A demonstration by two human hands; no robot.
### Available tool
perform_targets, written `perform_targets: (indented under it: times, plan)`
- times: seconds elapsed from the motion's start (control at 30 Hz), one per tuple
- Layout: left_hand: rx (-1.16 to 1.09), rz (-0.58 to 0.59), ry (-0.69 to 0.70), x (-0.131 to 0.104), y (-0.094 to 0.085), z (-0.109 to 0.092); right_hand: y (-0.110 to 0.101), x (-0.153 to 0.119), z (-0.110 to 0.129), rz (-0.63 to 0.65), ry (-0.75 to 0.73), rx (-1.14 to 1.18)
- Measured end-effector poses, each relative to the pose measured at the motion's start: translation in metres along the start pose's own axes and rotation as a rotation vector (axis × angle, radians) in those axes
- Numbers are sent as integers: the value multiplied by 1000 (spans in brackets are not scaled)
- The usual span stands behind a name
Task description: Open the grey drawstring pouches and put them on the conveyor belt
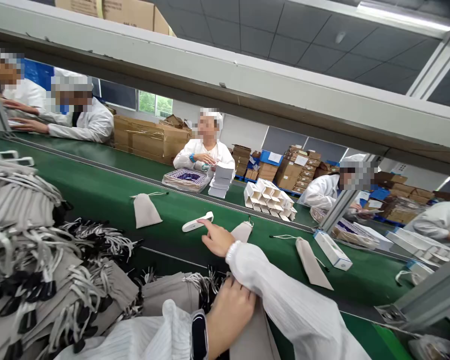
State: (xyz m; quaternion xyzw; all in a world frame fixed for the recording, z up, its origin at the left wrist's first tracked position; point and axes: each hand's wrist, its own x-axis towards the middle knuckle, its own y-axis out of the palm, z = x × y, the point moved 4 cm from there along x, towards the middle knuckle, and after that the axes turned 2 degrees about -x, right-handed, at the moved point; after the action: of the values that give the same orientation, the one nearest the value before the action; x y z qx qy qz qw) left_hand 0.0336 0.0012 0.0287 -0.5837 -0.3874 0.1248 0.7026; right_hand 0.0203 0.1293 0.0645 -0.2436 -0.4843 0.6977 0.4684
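your right hand (220, 240), spread loosely, meets a white device (191, 224) while your left hand (230, 311) grips a gray pouch (255, 336).

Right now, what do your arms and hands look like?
My left hand and right hand are both bare. The left sleeve and right sleeve are white and loose, with fine lines in the cloth. The right cuff is gathered. A black band circles my left wrist.
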Motion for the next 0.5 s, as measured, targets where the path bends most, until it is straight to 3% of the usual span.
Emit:
perform_targets:
  times: [0.13, 0.23, 0.4, 0.5]
  plan:
    - [-166, -33, -41, 2, -6, 3, 30, 61, -4, 23, 232, -71]
    - [-267, -68, -164, 1, -14, 8, 38, 80, -21, -27, 350, -32]
    - [-255, 1, -98, -1, -15, 5, 31, 72, -65, -138, 484, 133]
    - [-155, 69, -66, -2, -12, 9, 18, 48, -85, -267, 428, 316]
